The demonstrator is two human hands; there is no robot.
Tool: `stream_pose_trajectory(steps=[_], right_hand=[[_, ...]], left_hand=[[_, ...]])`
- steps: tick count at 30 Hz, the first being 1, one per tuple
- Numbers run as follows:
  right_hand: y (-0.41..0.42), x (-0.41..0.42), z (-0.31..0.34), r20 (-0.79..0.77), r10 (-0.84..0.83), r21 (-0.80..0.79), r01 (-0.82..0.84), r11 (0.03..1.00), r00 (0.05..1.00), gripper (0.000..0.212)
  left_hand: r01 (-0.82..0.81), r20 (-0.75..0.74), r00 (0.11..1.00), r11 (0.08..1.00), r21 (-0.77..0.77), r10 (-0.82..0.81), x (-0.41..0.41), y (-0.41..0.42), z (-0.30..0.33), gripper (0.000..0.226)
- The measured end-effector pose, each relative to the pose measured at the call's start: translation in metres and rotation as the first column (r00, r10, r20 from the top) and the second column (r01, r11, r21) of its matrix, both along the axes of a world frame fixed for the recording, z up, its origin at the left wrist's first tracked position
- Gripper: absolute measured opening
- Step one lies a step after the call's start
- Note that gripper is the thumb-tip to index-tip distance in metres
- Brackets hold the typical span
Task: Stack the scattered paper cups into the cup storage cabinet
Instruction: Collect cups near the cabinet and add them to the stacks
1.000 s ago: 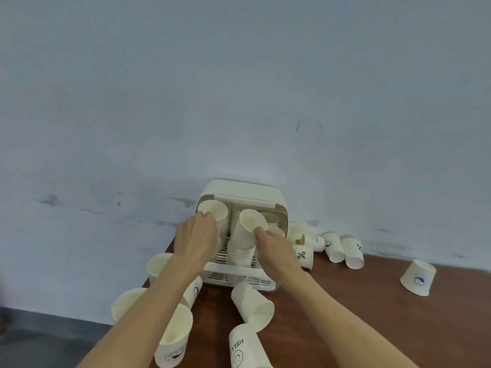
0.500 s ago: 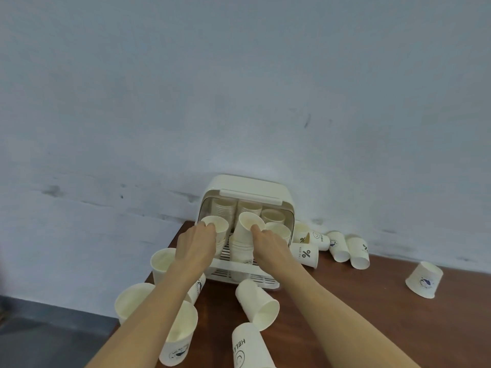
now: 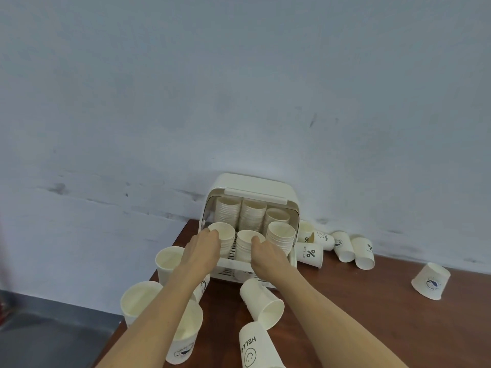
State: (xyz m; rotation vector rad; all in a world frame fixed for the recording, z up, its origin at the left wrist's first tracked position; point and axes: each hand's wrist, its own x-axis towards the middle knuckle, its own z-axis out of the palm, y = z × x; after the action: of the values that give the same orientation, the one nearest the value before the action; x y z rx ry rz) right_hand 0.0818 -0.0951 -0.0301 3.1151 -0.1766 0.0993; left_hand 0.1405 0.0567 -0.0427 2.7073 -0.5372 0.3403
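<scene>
lying nearest the camera on the brown table (image 3: 372,314), a cup printed "hello" (image 3: 253,346) rests on its side with a smiley face showing, and another plain cup on its side (image 3: 261,301) sits just beyond it, mouth turned toward the viewer. to the left, three upright cups cluster at the table's edge: one with a small blue emblem (image 3: 186,333), one behind it at the corner (image 3: 140,301), and one farther back (image 3: 168,261), all partly hidden by the left forearm.

both bare arms stretch forward into the cream cup storage cabinet (image 3: 252,187), which stands at the back of the table against the pale wall (image 3: 239,88). the left hand (image 3: 203,248) has its fingers curled over the rim of the front left stack (image 3: 223,236), gripping the top cup. the right hand (image 3: 265,252) has its fingers hooked onto the rim of the front middle stack (image 3: 248,243), holding it there. a front right stack (image 3: 281,235) stands just beside that hand, and three taller stacks (image 3: 251,211) fill the row behind, inside the cabinet.

right of the cabinet, several cups lie tipped over near the wall, one marked with a percent sign (image 3: 309,254), with others (image 3: 353,248) just beyond it. well apart at the far right, a lone cup (image 3: 430,281) sits upside down and tilted.
</scene>
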Motion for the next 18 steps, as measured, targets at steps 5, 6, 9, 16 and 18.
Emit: stream_pose_trajectory(steps=[5, 6, 9, 16, 18], right_hand=[[-0.002, -0.009, 0.003, 0.063, -0.025, 0.077, 0.02, 0.997, 0.998, 0.034], [-0.004, -0.013, 0.004, 0.091, -0.028, 0.107, 0.018, 0.994, 0.995, 0.037], [-0.013, -0.031, 0.005, 0.174, -0.056, 0.162, 0.028, 0.986, 0.983, 0.042], [-0.057, -0.077, -0.003, 0.203, -0.259, 0.286, 0.196, 0.938, 0.944, 0.041], [-0.07, -0.089, -0.006, 0.184, -0.309, 0.292, 0.248, 0.924, 0.933, 0.045]], left_hand=[[-0.044, -0.012, 0.999, 0.997, 0.069, 0.045, -0.011, -0.002, 0.006, 0.026], [-0.054, -0.008, 0.998, 0.996, 0.068, 0.055, -0.015, -0.003, 0.008, 0.027], [-0.058, 0.041, 0.998, 0.997, 0.044, 0.056, -0.029, -0.012, 0.012, 0.029], [0.149, 0.125, 0.98, 0.988, 0.049, -0.154, -0.071, -0.065, 0.024, 0.028], [0.216, 0.124, 0.967, 0.975, 0.055, -0.221, -0.082, -0.084, 0.026, 0.028]])
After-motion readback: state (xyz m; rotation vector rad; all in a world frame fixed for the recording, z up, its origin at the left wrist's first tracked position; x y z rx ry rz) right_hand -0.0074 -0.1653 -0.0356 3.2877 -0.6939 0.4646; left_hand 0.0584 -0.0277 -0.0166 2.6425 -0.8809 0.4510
